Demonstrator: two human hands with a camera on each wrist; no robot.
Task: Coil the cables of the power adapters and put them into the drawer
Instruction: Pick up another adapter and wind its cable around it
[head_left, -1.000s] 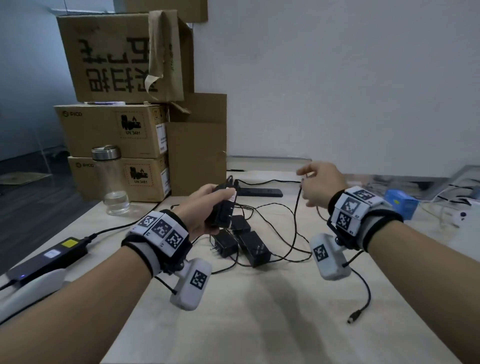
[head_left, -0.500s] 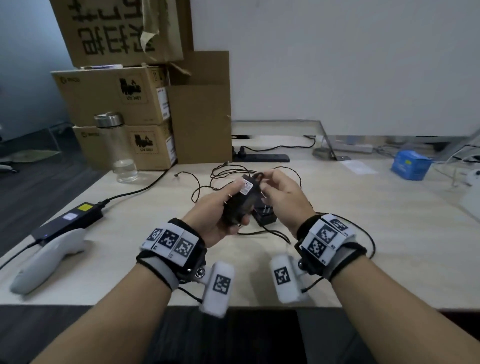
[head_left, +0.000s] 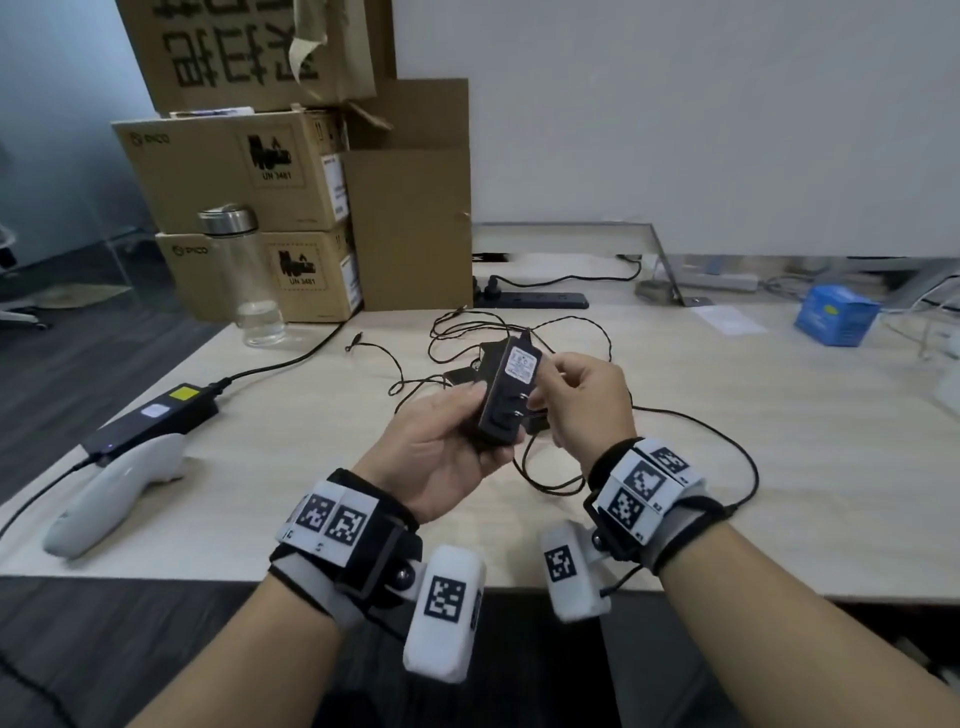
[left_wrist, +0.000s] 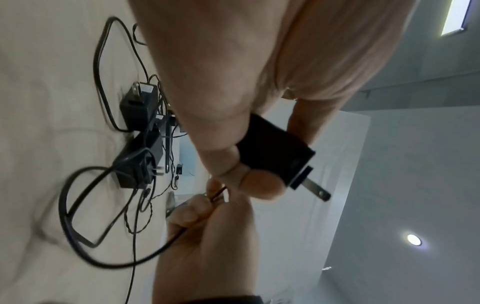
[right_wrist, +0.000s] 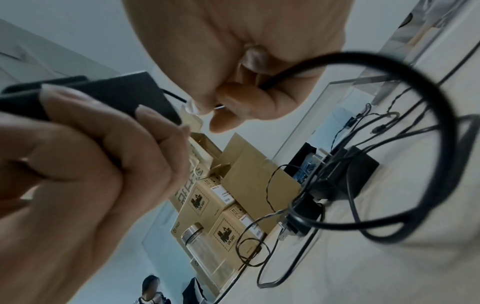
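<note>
My left hand (head_left: 441, 452) grips a black power adapter (head_left: 511, 397) above the table's near middle, its two prongs (left_wrist: 318, 190) pointing toward me. Beside it my right hand (head_left: 587, 400) pinches that adapter's thin black cable (right_wrist: 285, 72), which loops down to the table (head_left: 753, 415). Several more black adapters (left_wrist: 140, 111) lie in a tangle of cables (right_wrist: 337, 174) on the table just behind my hands. No drawer is in view.
Stacked cardboard boxes (head_left: 249, 176) and a glass bottle (head_left: 244, 275) stand at the back left. A black power brick (head_left: 156, 421) and a white controller (head_left: 114, 488) lie at the left. A black power strip (head_left: 535, 299) and a blue box (head_left: 836, 314) sit farther back.
My hands have come together near the table's front edge. The left hand carried the adapter toward me and turned it prongs-first; the right hand slid along the cable up to the adapter.
</note>
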